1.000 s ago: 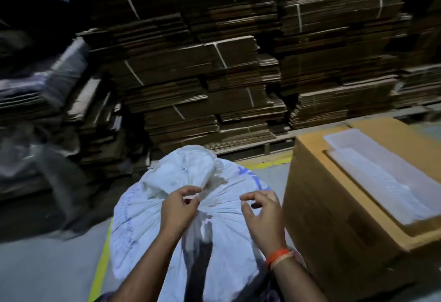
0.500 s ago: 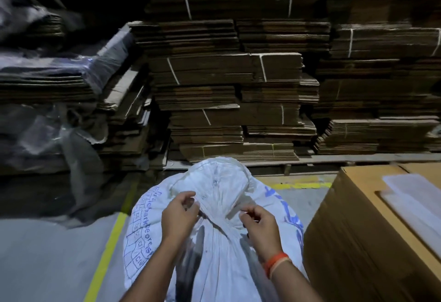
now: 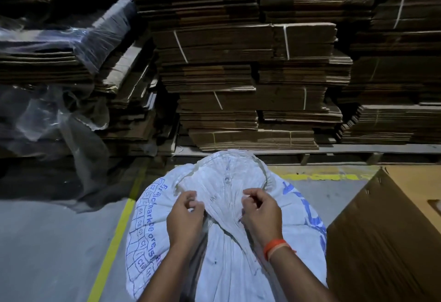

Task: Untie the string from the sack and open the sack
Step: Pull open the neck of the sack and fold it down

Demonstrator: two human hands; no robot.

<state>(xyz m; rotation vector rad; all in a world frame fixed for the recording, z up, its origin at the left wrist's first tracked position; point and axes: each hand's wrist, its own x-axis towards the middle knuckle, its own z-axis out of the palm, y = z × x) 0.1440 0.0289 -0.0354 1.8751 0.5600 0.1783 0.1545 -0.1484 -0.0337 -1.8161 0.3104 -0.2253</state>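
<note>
A: White woven sack [image 3: 229, 263] w/ blue print stands on the floor [image 3: 55, 249], centre bottom, beside a box [image 3: 381, 230]; cardboard stacks [image 3: 238, 75] behind.

B: Hands?

A: Left hand [image 3: 185, 220] pinches the gathered neck [image 3: 223, 208] on its left side; right hand [image 3: 260, 213], orange band [image 3: 274, 248] on wrist, has fingers curled, pinching folds on the other side. String too thin to make out.

B: How'll it handle?

A: Likely soft, crinkly, a bit slick, and the full body looks heavy. Best hold, I'd say: at the bunched neck, near the knot, pulling folds apart.
</note>
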